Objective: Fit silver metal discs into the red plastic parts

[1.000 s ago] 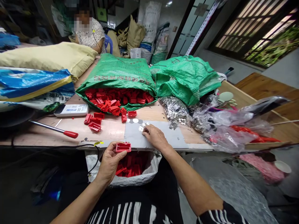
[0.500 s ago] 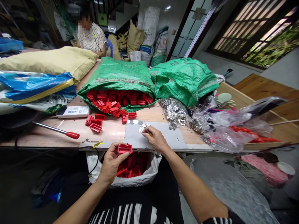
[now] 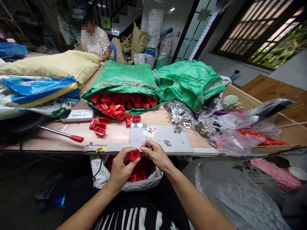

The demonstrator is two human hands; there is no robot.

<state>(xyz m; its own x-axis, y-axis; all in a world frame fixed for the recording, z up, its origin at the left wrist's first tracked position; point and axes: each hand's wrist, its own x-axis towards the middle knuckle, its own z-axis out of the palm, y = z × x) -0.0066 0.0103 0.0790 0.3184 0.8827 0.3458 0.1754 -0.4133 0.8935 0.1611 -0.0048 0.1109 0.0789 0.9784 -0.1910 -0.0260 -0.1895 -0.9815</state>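
My left hand (image 3: 122, 166) grips a small red plastic housing (image 3: 134, 155) between thumb and fingers, tilted toward the right. Close beside it, the closed fingers of my right hand (image 3: 157, 156) hold a thin pointed metal tool with a yellow handle (image 3: 150, 149), its tip pointing up and away. Whether those fingertips also pinch a small part is too small to tell. Both hands hover at the table's front edge, above a white sack (image 3: 153, 182) holding more red housings. Beyond them, a pile of shiny metal pieces (image 3: 150, 132) and a smaller pile of dark bits (image 3: 167, 143) lie on a grey sheet (image 3: 141, 143).
A green sack (image 3: 129, 75) spills red housings onto the table, several lying loose (image 3: 99, 131). A red-handled rod (image 3: 76, 138) and a white device (image 3: 77, 115) lie left. Bags of metal parts (image 3: 179, 115) and a wooden tray (image 3: 275, 145) stand right. A person sits across the table.
My right hand has come back from the metal pile to beside the red housing. My left hand has shifted right and turned the housing, so its open face no longer faces me.
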